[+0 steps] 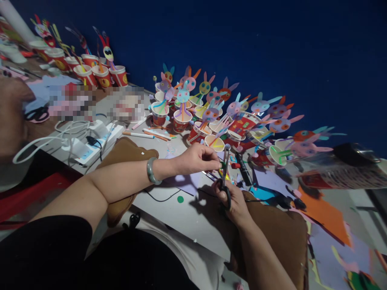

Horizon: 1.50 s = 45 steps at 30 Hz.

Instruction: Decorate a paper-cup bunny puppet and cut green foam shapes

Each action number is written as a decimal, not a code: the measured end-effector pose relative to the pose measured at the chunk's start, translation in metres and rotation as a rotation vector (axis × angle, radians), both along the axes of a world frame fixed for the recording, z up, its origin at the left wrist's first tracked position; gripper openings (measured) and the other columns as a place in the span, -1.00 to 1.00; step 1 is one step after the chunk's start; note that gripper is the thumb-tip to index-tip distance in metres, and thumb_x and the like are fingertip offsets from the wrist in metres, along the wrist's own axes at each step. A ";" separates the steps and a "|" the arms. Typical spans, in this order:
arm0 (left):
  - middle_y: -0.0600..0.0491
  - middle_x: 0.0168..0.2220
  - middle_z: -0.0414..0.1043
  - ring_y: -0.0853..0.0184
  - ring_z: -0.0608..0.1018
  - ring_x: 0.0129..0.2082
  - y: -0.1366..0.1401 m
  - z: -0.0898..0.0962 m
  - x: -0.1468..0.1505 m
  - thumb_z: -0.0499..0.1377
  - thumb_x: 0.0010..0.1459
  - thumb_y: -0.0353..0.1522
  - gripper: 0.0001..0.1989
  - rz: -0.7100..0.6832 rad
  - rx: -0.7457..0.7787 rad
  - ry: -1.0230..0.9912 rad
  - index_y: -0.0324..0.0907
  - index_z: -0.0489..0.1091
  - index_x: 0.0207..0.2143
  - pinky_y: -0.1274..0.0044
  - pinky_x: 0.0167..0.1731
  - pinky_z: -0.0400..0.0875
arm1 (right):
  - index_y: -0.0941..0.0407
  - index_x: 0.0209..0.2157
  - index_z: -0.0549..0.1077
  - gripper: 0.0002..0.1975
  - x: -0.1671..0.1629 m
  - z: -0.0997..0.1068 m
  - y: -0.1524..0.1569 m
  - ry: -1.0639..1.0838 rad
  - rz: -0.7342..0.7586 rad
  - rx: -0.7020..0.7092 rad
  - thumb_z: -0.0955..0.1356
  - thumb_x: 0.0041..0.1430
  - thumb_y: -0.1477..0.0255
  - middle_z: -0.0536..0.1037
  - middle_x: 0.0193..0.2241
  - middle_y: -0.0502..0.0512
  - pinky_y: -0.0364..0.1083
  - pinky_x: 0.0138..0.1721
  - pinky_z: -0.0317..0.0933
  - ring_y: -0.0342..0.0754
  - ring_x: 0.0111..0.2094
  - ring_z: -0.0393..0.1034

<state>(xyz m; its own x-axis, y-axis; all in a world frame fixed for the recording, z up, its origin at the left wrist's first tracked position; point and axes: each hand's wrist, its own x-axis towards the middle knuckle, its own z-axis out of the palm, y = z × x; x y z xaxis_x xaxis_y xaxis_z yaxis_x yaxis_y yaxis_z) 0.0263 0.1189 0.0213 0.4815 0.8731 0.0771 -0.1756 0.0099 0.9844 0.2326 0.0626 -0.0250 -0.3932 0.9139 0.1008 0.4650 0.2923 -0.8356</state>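
Over the table's near part, my right hand (234,201) has its fingers through the handles of dark-handled scissors (224,183), with the blades pointing up. My left hand (199,158) wears a grey-green bangle (151,171). Its thumb and forefinger pinch a small green piece of paper (223,165) against the blades. The piece is mostly hidden by fingertips and scissors. A green paper circle (180,199) lies on the white table below my hands. Beyond them, a black marker (244,169) and a purple paper sheet (187,183) rest on the tabletop.
Several red paper cups (182,121) with rabbit-faced paper figures stand ahead. A power strip (101,143) with white cables lies left. Brown cushions (275,233) lie under my forearms. Orange paper (323,213) and scraps spread right. Another person's hand (13,108) is at far left.
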 end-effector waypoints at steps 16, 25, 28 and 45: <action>0.15 -0.63 0.37 0.56 0.38 -0.58 -0.001 0.001 0.000 0.26 0.00 -0.42 -0.86 0.024 0.006 -0.018 -0.28 0.40 -0.56 0.63 -0.52 0.28 | 0.10 -0.55 0.30 -0.35 -0.003 0.002 -0.001 -0.010 -0.002 0.016 0.20 0.12 -0.24 0.34 -0.57 0.02 -0.09 -0.41 0.09 -0.06 -0.46 0.21; 0.15 -0.63 0.37 0.56 0.38 -0.58 0.001 0.000 0.000 0.26 -0.01 -0.42 -0.86 0.019 0.022 -0.009 -0.28 0.39 -0.57 0.63 -0.52 0.28 | 0.10 -0.55 0.28 -0.36 -0.003 -0.002 0.000 0.023 -0.002 -0.017 0.24 0.09 -0.24 0.32 -0.56 0.01 -0.09 -0.41 0.08 -0.07 -0.46 0.19; 0.15 -0.62 0.38 0.56 0.37 -0.58 0.000 0.001 0.000 0.26 -0.02 -0.44 -0.87 0.014 0.028 0.003 -0.29 0.40 -0.57 0.64 -0.52 0.28 | 0.10 -0.55 0.28 -0.37 -0.002 -0.002 0.000 0.023 0.003 -0.026 0.24 0.09 -0.23 0.31 -0.56 0.01 -0.09 -0.41 0.08 -0.08 -0.46 0.18; 0.15 -0.62 0.37 0.56 0.36 -0.58 0.000 0.003 -0.001 0.25 -0.03 -0.40 -0.86 0.030 0.029 0.041 -0.27 0.39 -0.57 0.63 -0.52 0.26 | 0.09 -0.54 0.30 -0.35 -0.002 0.002 0.000 -0.022 -0.013 -0.002 0.21 0.09 -0.25 0.35 -0.56 0.03 -0.08 -0.41 0.11 -0.04 -0.45 0.23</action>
<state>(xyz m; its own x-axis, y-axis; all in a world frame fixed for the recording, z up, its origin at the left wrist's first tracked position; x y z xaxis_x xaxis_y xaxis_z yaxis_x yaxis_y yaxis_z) 0.0251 0.1193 0.0243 0.4582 0.8849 0.0838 -0.1353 -0.0237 0.9905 0.2310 0.0626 -0.0228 -0.3837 0.9190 0.0905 0.4874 0.2848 -0.8254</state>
